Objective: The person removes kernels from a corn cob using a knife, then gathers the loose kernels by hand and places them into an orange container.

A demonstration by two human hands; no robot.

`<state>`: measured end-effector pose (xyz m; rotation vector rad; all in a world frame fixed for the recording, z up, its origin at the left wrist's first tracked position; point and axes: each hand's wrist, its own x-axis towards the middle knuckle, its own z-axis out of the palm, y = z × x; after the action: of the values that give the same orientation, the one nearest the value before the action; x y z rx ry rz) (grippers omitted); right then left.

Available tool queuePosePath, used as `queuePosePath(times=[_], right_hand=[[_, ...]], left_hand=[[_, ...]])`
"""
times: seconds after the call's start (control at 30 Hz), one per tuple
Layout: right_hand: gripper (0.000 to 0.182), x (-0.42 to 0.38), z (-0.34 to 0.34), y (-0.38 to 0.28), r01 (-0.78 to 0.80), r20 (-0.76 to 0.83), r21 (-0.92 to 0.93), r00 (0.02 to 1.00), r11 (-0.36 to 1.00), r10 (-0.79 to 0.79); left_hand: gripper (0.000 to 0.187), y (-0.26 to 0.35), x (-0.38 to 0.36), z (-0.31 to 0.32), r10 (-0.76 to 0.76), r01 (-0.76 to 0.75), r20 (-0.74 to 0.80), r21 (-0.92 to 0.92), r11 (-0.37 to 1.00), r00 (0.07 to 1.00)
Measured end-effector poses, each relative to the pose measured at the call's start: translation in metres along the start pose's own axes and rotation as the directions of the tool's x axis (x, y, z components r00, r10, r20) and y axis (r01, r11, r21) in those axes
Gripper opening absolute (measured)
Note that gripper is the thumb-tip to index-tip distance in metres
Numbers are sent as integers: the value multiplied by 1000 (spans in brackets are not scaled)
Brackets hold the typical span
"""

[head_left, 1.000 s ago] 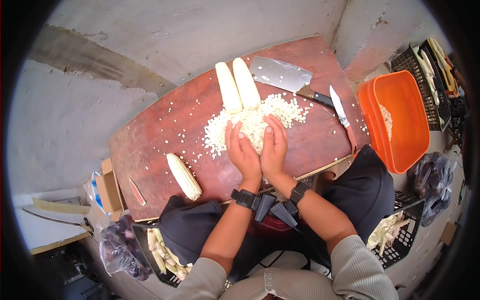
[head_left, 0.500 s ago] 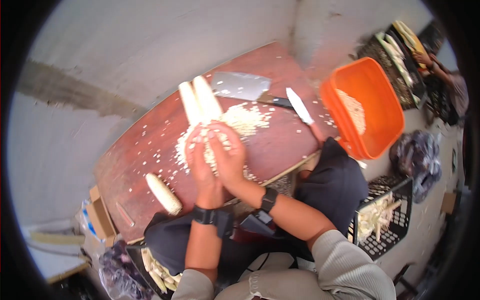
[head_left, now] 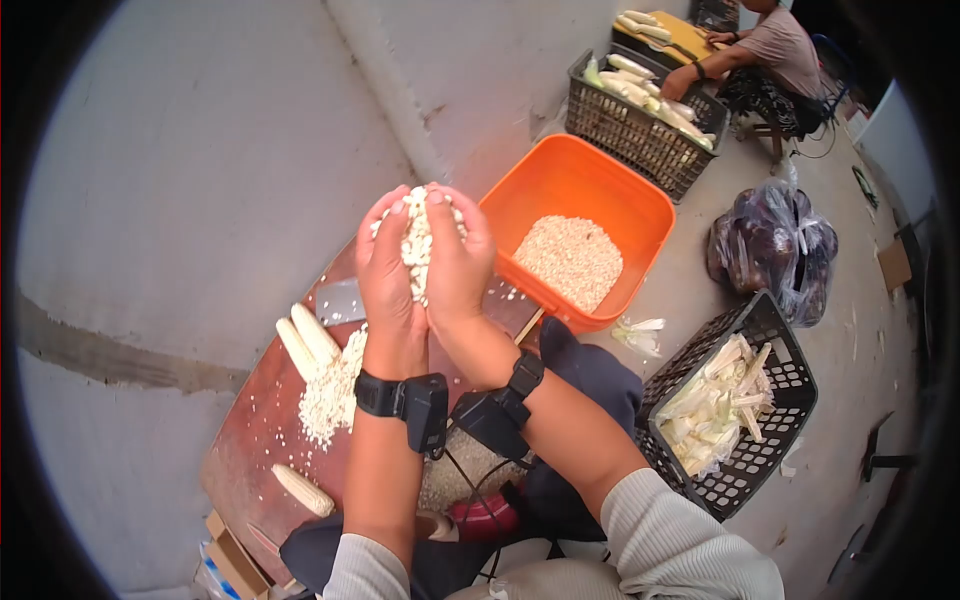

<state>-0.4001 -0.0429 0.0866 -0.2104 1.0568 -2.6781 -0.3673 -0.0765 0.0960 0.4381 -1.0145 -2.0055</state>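
Observation:
Cupped together, my left hand (head_left: 388, 250) and my right hand (head_left: 458, 250) hold a heap of white corn kernels (head_left: 417, 245) above the red-brown board (head_left: 250, 440). Just right of them stands the orange bin (head_left: 650, 215), with kernels (head_left: 570, 260) in its bottom. A loose pile of kernels (head_left: 328, 400) lies on the board, beside two pale cobs (head_left: 308, 340). Another cob (head_left: 302, 490) lies nearer the front edge. The cleaver blade (head_left: 340, 302) shows partly behind my left hand.
A black crate (head_left: 790, 420) with husks stands at the right, near a plastic bag (head_left: 770, 250). Beyond the bin, a person (head_left: 780, 50) reaches into a crate (head_left: 620, 120) of corn. A cardboard box (head_left: 235, 560) is at lower left; a wall (head_left: 220, 180) rises behind the board.
Both hands have lifted off the board with kernels between them and moved towards the orange bin. The camera view has swung right, showing more of the bin and the other person.

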Motion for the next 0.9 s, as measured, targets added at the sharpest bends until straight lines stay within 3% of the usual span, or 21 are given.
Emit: queuePosePath(times=[0.13,0.23,0.3,0.33,0.37,0.43,0.5,0.6,0.77,0.83,0.9], right_hand=[[25,60,-29,-32,29,-151,84,988,996,-16],[26,104,-64,-24,21,-400,123,916,992,30],[30,133,-94,-13,-36,-524,-191,849,981,-71],[32,145,-111,-9,-77,-562,-342,816,937,-138],[37,152,-129,-9,-220,-574,-497,809,840,-128],[36,160,-160,-12,-432,-622,-605,781,669,-59],[37,166,-184,-4,-561,-663,-623,749,546,13],[38,168,-193,12,-427,-573,-724,810,543,-127],[31,151,-161,-1,-267,-461,-739,870,619,-174],[25,145,-150,6,-203,-402,-693,905,692,-137],[18,142,-143,25,-124,-315,-571,946,812,-77]], left_hand=[[21,-44,29,58,-126,127,153,2,992,980],[22,-91,51,75,-278,262,188,102,960,942],[46,-123,64,71,-516,497,135,152,855,846],[52,-129,51,79,-447,412,12,364,835,895],[58,-133,32,92,-344,330,-86,564,757,935],[68,-139,27,78,-293,290,-106,644,708,950],[75,-139,54,11,-419,371,19,431,823,908],[71,-112,39,-28,-366,379,-129,495,781,922],[58,-71,16,-126,-121,241,-262,498,833,957],[50,-42,-5,-155,10,225,-323,680,698,946],[45,-14,-25,-200,195,48,-163,870,490,967]])
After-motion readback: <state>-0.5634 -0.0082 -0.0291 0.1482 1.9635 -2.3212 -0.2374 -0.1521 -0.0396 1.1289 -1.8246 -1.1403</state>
